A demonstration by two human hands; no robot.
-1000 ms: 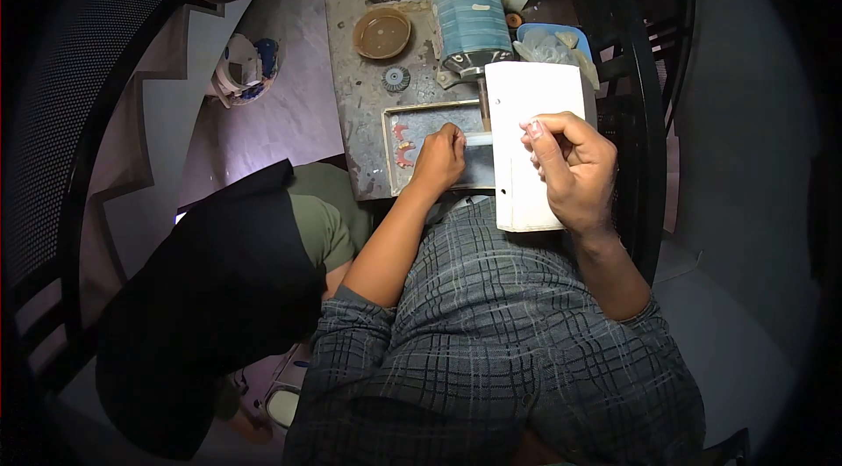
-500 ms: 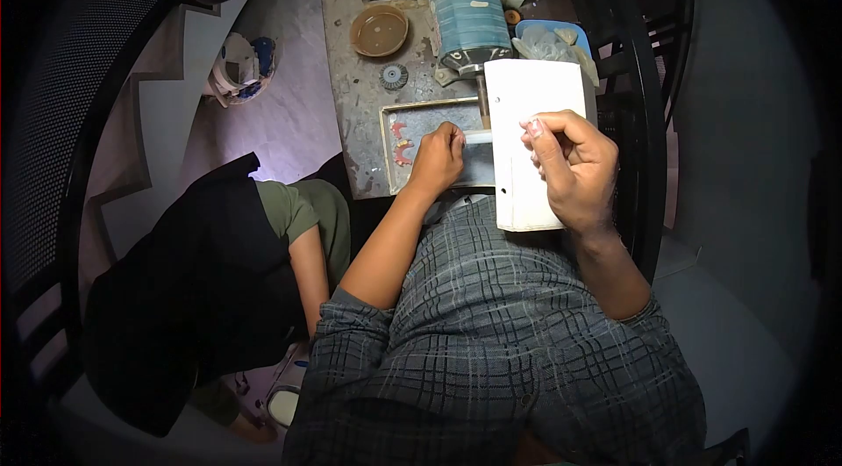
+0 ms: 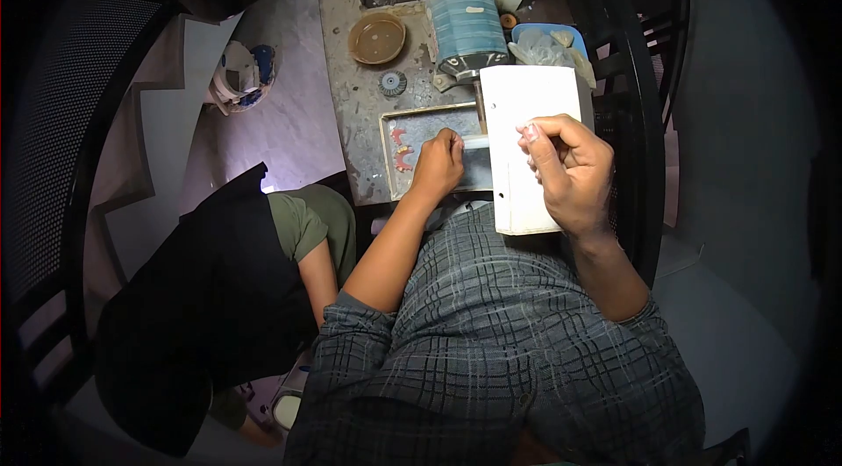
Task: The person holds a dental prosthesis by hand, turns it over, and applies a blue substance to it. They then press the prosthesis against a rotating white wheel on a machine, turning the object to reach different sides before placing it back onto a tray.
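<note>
My left hand is closed over the right part of a shallow tray, its fingertips at the end of a pale strip. That strip runs right and disappears under a white board. My right hand is in front of the board with thumb and fingers pinched; whatever they hold is too hidden to name. Pink dentures lie in the tray, left of my left hand. A blue-green bench motor stands beyond the board, its shaft pointing toward me and partly covered by the board.
On the worktop are a brown bowl and a dark round brush wheel. A blue container with plastic bags stands right of the motor. A bent-over person works at my left. Black railing borders the right.
The view has shifted slightly, and the person at my left has moved a little to the right. Both my hands keep nearly the same places and poses.
</note>
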